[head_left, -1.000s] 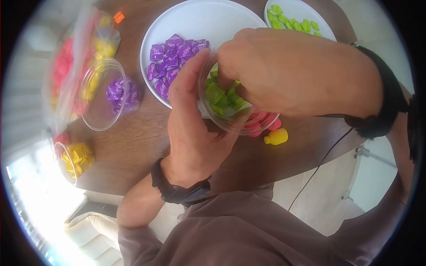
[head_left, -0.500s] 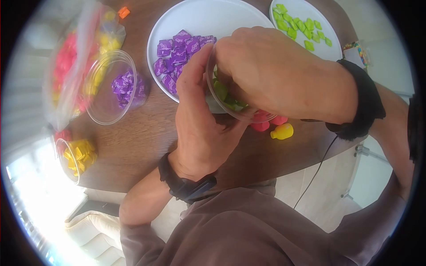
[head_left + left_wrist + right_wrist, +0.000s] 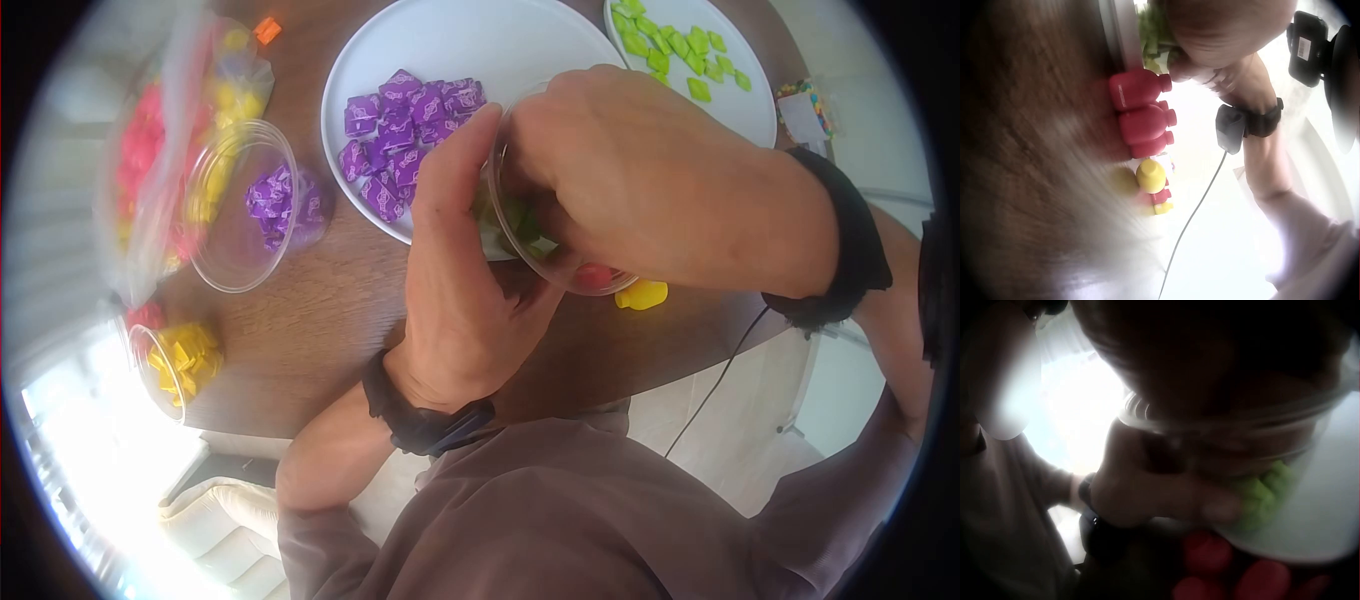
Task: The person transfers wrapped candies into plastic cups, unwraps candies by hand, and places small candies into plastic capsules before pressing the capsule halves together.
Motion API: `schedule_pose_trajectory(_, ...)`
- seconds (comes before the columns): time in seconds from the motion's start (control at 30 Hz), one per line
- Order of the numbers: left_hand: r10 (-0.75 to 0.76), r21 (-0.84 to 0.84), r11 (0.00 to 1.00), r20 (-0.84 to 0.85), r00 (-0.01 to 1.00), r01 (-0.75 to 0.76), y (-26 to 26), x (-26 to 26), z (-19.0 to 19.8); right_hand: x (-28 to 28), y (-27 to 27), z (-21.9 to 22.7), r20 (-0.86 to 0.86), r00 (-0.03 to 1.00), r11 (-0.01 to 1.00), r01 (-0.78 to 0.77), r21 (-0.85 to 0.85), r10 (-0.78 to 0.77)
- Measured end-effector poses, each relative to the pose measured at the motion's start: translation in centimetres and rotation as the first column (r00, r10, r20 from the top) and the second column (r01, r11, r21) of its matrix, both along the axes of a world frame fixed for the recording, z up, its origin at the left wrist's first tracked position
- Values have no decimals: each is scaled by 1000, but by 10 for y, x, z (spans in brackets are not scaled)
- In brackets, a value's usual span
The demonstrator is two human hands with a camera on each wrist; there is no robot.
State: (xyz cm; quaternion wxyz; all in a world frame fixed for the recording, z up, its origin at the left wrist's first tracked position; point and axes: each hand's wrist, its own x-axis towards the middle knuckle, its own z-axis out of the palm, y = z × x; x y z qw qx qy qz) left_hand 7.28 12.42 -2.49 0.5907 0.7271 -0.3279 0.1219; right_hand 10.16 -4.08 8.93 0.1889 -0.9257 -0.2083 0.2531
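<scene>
My left hand point(image 3: 460, 260) holds a clear plastic cup point(image 3: 530, 262), its thumb and fingers curled round the side. Inside the cup lie green wrapped candies point(image 3: 1266, 494), seen through the wall in the right wrist view. My right hand point(image 3: 660, 180) reaches into the cup from above; its fingertips are hidden, and I cannot tell whether they pinch a candy. The cup overlaps the front of a large white plate point(image 3: 500, 40), which bears purple wrapped candies point(image 3: 400, 140). Close beside the cup stand several red toy bottles point(image 3: 1141, 124) and a yellow bottle point(image 3: 1151, 176).
Loose green candies point(image 3: 690, 45) lie on a smaller white plate point(image 3: 745, 115) at the back right. To the left are a cup of purple candies point(image 3: 275, 205), a cup of yellow candies point(image 3: 187, 358) and a clear bag point(image 3: 150, 150) of pink and yellow pieces. A cable point(image 3: 715, 385) hangs at the right.
My right hand has sunk further into the cup, covering more of the green candies. Both hands and the cup have shifted slightly right in the head view, nearly covering the red bottles.
</scene>
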Motion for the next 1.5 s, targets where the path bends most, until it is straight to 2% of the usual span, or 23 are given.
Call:
schedule_pose_trajectory(0.1,-40,-19,999,7,999,41,2,0,0,-5,-3,-1,16,1000,999,9,47,-10)
schedule_pose_trajectory(0.17,-90,113,990,13,996,88,9,2,1,-10,-1,5,-7,997,993,79,86,-79)
schedule_pose_trajectory(0.37,-107,155,983,33,994,101,7,3,1,-21,10,26,-90,966,948,256,191,-243)
schedule_pose_trajectory(0.57,-43,160,987,112,993,24,6,2,2,-18,-2,20,-62,983,936,182,302,-171)
schedule_pose_trajectory(0.6,-48,162,986,112,992,30,5,2,1,-18,1,23,-62,982,934,187,304,-176)
schedule_pose_trajectory(0.67,-57,108,993,107,993,45,5,3,-4,-16,8,33,-149,959,957,262,126,-243)
schedule_pose_trajectory(0.7,-58,110,993,103,993,46,5,3,-3,-15,8,33,-153,958,956,263,127,-243)
schedule_pose_trajectory(0.8,-77,146,987,91,993,64,5,3,-1,-12,7,35,-185,962,959,233,161,-202)
schedule_pose_trajectory(0.87,-75,95,993,93,993,66,4,3,-5,-10,4,36,-198,963,959,219,182,-182)
schedule_pose_trajectory(0.97,-76,108,992,107,991,64,6,3,-4,-7,-2,35,-224,962,955,204,217,-154)
schedule_pose_trajectory(1.0,-77,110,992,108,991,65,5,4,-3,-8,-8,23,-223,962,954,204,219,-155)
schedule_pose_trajectory(1.07,-67,168,985,160,985,40,6,4,2,-11,-14,-7,82,991,979,-116,165,103)
schedule_pose_trajectory(1.1,-63,170,985,160,985,36,6,4,4,-10,-11,-6,83,991,979,-120,167,107)
schedule_pose_trajectory(1.17,1,215,976,143,990,-32,4,2,7,-2,-20,-3,-19,997,990,-68,122,71)
schedule_pose_trajectory(1.3,8,176,984,159,987,-37,3,0,2,9,-16,10,-225,974,1000,26,15,-22)
schedule_pose_trajectory(1.37,13,56,998,140,990,-21,-2,1,1,13,6,21,-317,945,997,65,-51,-78)
schedule_pose_trajectory(1.47,-22,51,999,67,998,18,0,2,3,21,22,34,-448,878,982,106,-154,-166)
schedule_pose_trajectory(1.5,-20,52,999,67,998,17,0,2,2,21,6,34,-486,852,976,115,-187,-194)
